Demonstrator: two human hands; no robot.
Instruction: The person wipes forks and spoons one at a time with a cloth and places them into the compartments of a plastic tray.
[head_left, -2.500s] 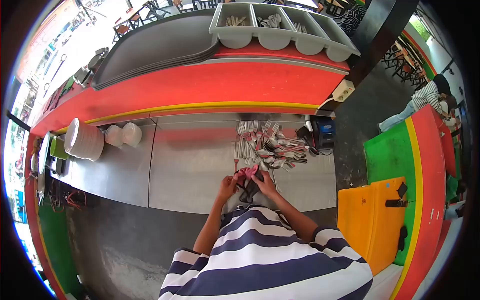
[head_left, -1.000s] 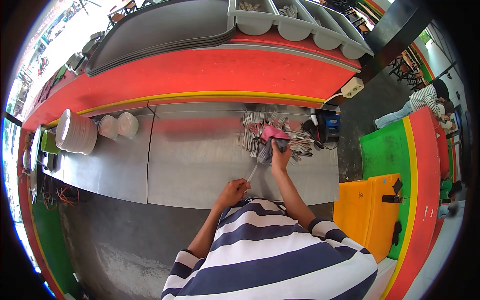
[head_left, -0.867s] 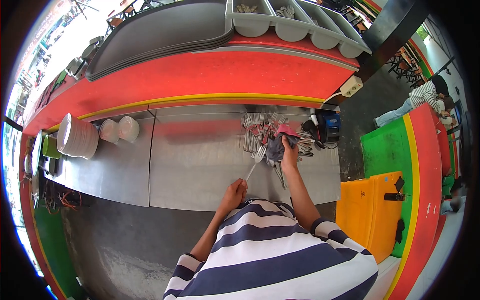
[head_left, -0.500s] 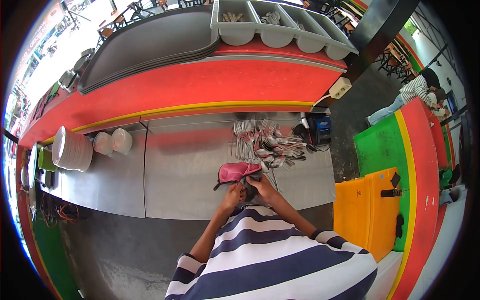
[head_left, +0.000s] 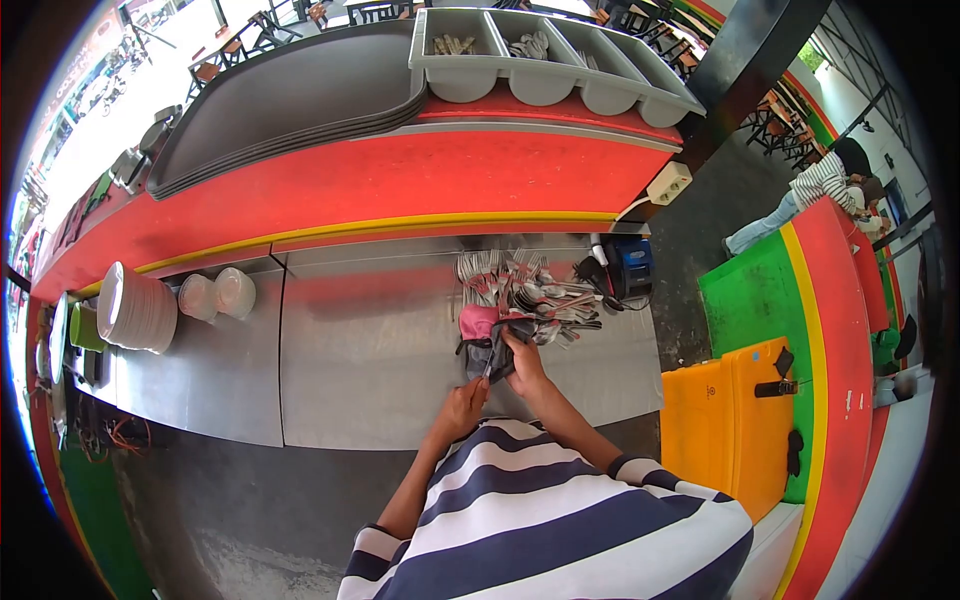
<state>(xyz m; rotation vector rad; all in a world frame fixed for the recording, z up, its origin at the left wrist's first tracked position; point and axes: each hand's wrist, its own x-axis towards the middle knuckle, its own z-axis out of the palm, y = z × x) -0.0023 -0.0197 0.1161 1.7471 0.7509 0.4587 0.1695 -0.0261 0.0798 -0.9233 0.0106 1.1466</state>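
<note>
Pink cloth (head_left: 478, 321), utensil handle (head_left: 488, 368), far end hidden

Trays (head_left: 290, 105) are lying stacked on the red ledge (head_left: 400, 175). Plates (head_left: 138, 310) are sitting stacked at the counter's (head_left: 370, 380) left, bowls (head_left: 235, 293) sitting just right of them, green tub (head_left: 86, 327) sitting left. Blue device (head_left: 632, 268) is standing at the counter's right end; socket (head_left: 669, 184) is showing near it. Orange box (head_left: 715, 430) is standing beside the green partition (head_left: 755, 290). Another person (head_left: 822, 182) is leaning at its far end.
</note>
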